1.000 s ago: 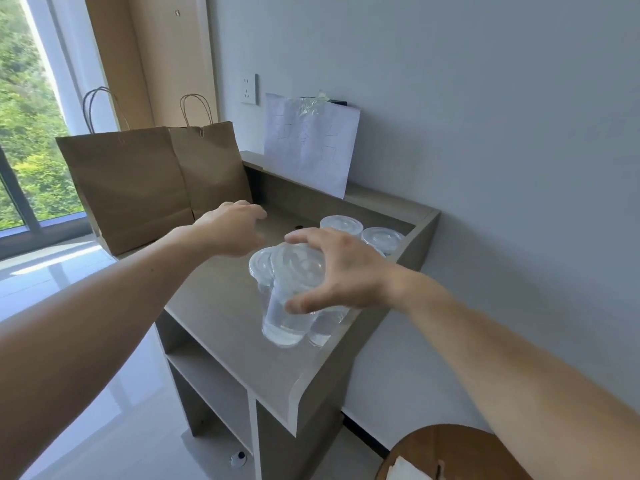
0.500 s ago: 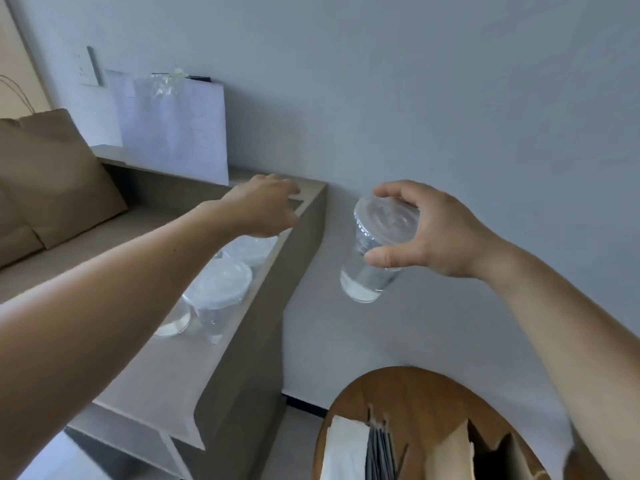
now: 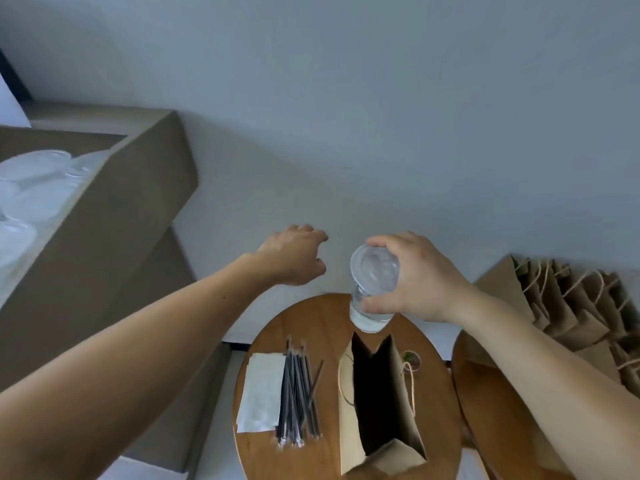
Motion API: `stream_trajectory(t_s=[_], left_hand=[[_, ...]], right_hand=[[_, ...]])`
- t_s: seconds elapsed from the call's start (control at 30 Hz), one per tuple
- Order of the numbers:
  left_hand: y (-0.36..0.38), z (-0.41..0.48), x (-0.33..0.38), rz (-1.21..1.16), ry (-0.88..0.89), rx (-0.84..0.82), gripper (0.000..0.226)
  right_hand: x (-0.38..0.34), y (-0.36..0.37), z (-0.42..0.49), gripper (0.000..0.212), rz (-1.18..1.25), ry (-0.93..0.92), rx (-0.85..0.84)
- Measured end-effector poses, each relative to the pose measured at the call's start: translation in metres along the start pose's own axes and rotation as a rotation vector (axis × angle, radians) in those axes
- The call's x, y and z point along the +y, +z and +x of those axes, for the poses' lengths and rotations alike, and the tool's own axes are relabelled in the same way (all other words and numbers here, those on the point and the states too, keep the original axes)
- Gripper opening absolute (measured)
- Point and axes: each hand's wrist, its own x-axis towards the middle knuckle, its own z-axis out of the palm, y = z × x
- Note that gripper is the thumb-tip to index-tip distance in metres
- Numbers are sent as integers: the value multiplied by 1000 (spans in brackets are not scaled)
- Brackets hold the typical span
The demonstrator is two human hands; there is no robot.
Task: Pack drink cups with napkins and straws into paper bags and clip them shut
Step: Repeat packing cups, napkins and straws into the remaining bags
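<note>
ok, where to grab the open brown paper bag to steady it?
I'd pinch the open brown paper bag by its left wall's top rim, from the left: it stands upright, mouth up, and the lidded clear plastic cup hangs near its far end.

Blurred lidded cups run off the left edge; inside the open bag all is dark.

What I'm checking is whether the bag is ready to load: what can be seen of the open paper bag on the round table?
The paper bag is brown kraft paper. It stands upright on the round table, right of the straws. Its mouth gapes open; the inside is dark, with nothing visible in it. Twine handles droop outward over both long sides. Only the table touches it. The right hand holds the cup above its far end.
</note>
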Motion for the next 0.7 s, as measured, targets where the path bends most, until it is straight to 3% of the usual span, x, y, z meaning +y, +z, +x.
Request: stream_trajectory(t_s=[0.23, 0.4, 0.57, 0.63, 0.7], left_hand=[[85, 0, 49, -35, -71, -121, 52], [119, -21, 62, -138, -136, -259, 28], [161, -42, 78, -188, -82, -412, 45], [173, -43, 81, -225, -84, -367, 50], [182, -47, 84, -365, -220, -276, 66]], right_hand=[[55, 48, -30, 97, 70, -1, -44], [71, 73, -45, 97, 68, -35, -134], [77, 93, -55, 103, -15, -35, -222], [78, 102, -58, 104, -55, -33, -265], [81, 110, -61, 104, -89, -16, -313]])
